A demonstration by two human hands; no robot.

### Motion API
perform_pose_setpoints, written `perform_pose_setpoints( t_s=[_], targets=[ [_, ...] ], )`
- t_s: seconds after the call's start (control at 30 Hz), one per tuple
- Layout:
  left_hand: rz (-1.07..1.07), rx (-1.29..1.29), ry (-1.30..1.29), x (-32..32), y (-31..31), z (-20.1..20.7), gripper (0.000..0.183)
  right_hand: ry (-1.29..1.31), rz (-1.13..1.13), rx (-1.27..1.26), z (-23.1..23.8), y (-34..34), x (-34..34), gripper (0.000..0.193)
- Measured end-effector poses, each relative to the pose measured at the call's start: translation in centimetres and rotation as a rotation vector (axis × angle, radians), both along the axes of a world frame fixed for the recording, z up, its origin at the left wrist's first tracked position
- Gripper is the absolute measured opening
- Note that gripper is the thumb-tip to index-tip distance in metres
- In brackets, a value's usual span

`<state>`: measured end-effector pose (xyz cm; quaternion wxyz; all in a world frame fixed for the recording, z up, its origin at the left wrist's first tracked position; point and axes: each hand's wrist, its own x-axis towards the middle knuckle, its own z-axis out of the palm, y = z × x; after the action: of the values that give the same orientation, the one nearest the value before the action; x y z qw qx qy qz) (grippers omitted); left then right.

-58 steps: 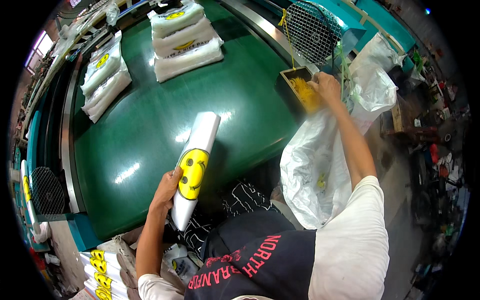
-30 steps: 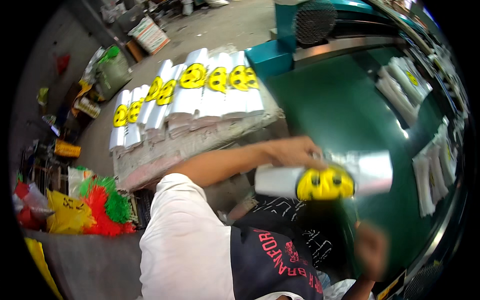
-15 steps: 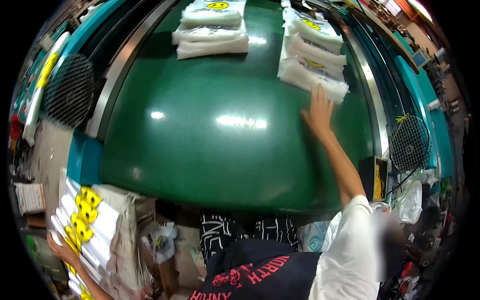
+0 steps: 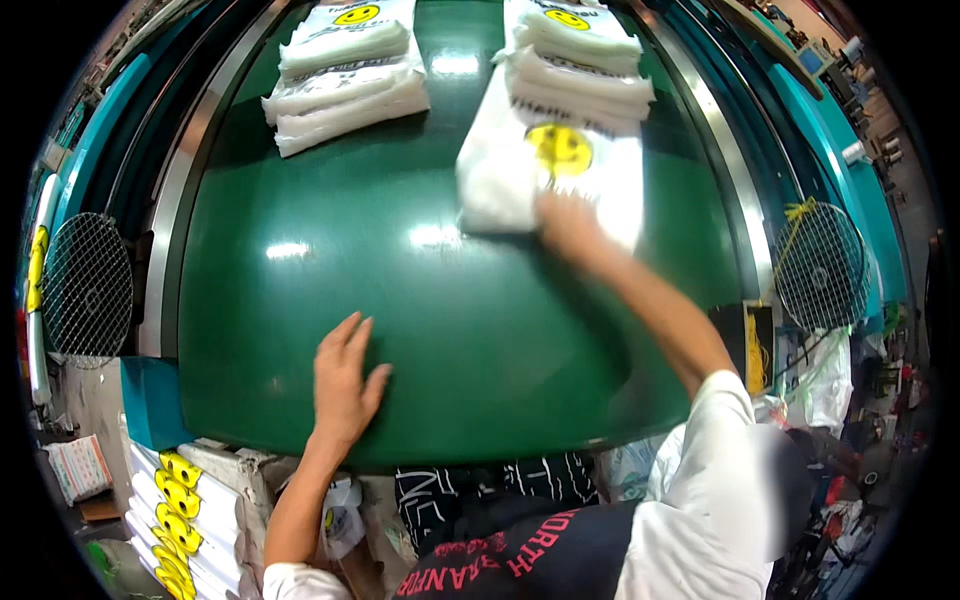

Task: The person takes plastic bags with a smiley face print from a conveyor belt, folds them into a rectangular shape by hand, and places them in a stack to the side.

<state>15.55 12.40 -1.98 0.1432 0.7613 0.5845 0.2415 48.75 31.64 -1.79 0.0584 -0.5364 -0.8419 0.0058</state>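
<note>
On the green conveyor belt [image 4: 330, 270], white plastic bags with yellow smiley prints lie in two overlapping rows of stacks. My right hand [image 4: 575, 225] is closed on the near edge of the nearest bag stack [image 4: 500, 185] in the right row, its fingers partly hidden and slightly blurred. That stack slants forward and left from under the bag stacks [image 4: 580, 85] behind it. The left row of bag stacks [image 4: 350, 105] lies farther off, touched by neither hand. Over the near left part of the belt, my left hand [image 4: 345, 385] is open, fingers stretched and nothing in it.
Folded white bags with smileys [image 4: 190, 520] are piled by the belt's near left corner. Round mesh fan guards, one at the left [image 4: 90, 285] and one at the right [image 4: 822, 265], flank the belt. A small box with yellow bands [image 4: 757, 350] hangs at the right edge.
My right hand has moved left and gripped the nearest stack, pulling it toward me so its print shows. My left hand has come from the folded pile to above the belt.
</note>
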Motion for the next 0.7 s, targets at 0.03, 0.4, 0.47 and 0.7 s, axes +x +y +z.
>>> perform_pose_setpoints(
  t_s=[0.03,0.4,0.47,0.7],
  targets=[
    [-0.079,-0.023,0.038,1.5,-0.1,-0.3,0.078,0.024,0.025,-0.087,0.4,-4.6,-1.1,0.011],
    [-0.145,0.071,0.455,4.3,-10.8,-5.9,0.084,-0.104,0.252,-0.591,7.0,-27.0,8.6,0.115],
    [-0.129,0.067,0.522,4.9,-11.4,-5.9,0.072,-0.271,0.058,-0.603,4.7,-27.5,13.1,0.122],
    [-0.170,0.102,0.184,6.3,-10.4,-5.3,0.059,0.403,0.079,-0.070,-4.2,-28.1,13.6,0.103]
  ],
)
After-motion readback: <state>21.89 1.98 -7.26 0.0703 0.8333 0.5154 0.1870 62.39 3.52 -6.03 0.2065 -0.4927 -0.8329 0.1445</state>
